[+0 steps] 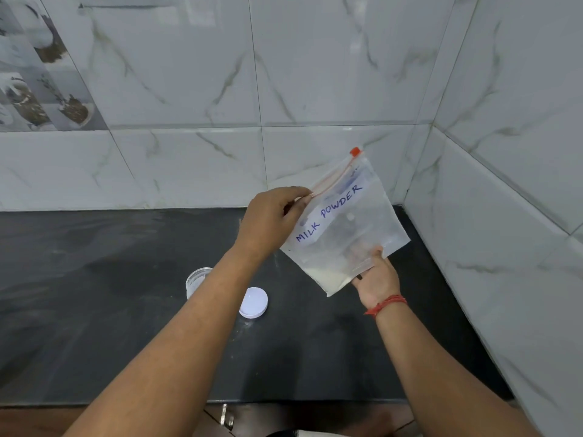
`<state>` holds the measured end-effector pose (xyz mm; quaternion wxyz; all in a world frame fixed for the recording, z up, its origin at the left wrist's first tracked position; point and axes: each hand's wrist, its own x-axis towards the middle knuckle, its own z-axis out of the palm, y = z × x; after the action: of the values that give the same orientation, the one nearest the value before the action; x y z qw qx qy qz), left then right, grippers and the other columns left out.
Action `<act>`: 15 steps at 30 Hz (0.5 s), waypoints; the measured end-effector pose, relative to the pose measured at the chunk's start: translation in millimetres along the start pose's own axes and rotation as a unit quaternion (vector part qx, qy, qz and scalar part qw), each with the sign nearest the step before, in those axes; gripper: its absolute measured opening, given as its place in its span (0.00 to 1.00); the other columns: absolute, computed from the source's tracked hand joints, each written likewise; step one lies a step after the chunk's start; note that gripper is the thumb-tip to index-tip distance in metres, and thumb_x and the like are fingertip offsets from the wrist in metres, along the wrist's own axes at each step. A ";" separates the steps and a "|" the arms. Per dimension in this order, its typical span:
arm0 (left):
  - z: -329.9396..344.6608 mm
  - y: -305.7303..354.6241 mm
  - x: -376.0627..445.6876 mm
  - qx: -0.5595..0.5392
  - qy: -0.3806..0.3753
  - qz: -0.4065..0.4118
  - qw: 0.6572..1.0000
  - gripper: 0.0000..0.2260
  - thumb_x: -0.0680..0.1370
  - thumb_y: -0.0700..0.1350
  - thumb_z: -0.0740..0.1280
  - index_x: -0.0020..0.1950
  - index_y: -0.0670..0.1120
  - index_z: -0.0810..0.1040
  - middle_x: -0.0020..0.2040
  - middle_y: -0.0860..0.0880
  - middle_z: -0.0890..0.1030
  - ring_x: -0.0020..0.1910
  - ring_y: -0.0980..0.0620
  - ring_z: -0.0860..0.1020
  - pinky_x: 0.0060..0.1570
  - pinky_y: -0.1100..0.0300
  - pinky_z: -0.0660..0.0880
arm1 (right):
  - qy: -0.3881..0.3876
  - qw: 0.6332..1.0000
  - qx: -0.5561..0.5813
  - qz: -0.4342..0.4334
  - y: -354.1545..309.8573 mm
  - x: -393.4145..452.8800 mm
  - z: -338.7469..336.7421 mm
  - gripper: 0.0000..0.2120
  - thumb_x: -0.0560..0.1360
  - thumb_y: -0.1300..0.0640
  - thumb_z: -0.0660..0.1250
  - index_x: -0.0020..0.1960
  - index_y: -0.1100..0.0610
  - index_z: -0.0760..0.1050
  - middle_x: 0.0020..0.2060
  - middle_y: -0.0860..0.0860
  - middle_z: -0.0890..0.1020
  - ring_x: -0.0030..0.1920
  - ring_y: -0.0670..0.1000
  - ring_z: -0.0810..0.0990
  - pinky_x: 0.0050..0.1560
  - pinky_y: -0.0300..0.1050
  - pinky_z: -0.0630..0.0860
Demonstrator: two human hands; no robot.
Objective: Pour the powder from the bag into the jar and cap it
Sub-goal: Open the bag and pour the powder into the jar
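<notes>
Two bare hands are raised above a dark countertop (94,247), and a clear zip bag (344,222) is held between them, lifted clear of the surface and tilted so that its sealed edge runs up toward the far right. The zip end of the bag is pinched by the left hand (271,222), whose fingers are closed together on the corner nearest the left. The bag's lower edge is gripped from beneath by the right hand (377,279), with the thumb pressed on the front of the plastic and the fingers hidden behind it. A red thread band (386,304) is worn around the right wrist.

A white label on the bag is marked "MILK POWDER" in blue ink. An orange slider (355,151) is seen at the far, upper end of the zip track. A small amount of pale powder (328,275) is gathered in the bag's lowest corner, just left of the right hand.

On the countertop, a small clear jar (195,280) is set upright and uncapped, partly hidden behind the left forearm. A white cap (254,302) is laid flat on the counter just right of that forearm, near the jar but apart from it. Both are placed nearer and to the left of the bag. Grey-veined marble tiles (315,74) are fitted on the far wall and the right wall.
</notes>
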<state>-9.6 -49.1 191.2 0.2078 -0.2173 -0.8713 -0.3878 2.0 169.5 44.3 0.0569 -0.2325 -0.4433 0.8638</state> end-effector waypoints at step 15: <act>6.8 52.4 22.9 0.049 -0.031 0.076 0.995 0.11 0.84 0.49 0.66 0.59 0.48 0.85 0.31 0.57 0.77 0.33 0.54 0.72 0.39 0.59 0.71 | -0.061 0.990 0.066 0.112 38.2 -17.9 5.6 0.23 0.81 0.38 0.56 0.66 0.51 0.76 0.59 0.53 0.85 0.63 0.57 0.80 0.67 0.60 0.72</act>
<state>-1.4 -7.2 229.8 0.2198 -0.2847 -0.8764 -0.3203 19.4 137.0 23.1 -0.0522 -0.2230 -0.3589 0.9048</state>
